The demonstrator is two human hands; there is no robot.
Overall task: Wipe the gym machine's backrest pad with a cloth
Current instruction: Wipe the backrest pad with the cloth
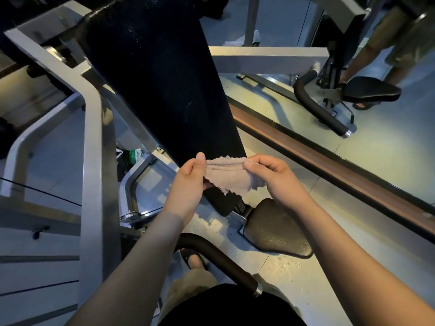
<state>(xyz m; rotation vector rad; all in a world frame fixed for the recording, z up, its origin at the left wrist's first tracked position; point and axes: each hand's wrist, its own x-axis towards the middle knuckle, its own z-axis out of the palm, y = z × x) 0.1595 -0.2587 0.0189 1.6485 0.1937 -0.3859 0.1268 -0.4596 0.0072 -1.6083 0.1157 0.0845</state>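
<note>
Both hands hold the thin, frayed grey cloth (229, 176) stretched between them: left hand (188, 182) and right hand (275, 175) pinch opposite ends. It looks light and limp, best bunched in one palm. Behind it rises the long black padded backrest (160, 74), firm and speckled with droplets.

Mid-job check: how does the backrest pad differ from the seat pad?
The backrest pad is long and narrow; the seat pad is short and rounded. The backrest pad rises at a tilt; the seat pad lies nearly flat. The cloth hangs in front of the backrest pad, not the seat pad. Both are black.
</note>
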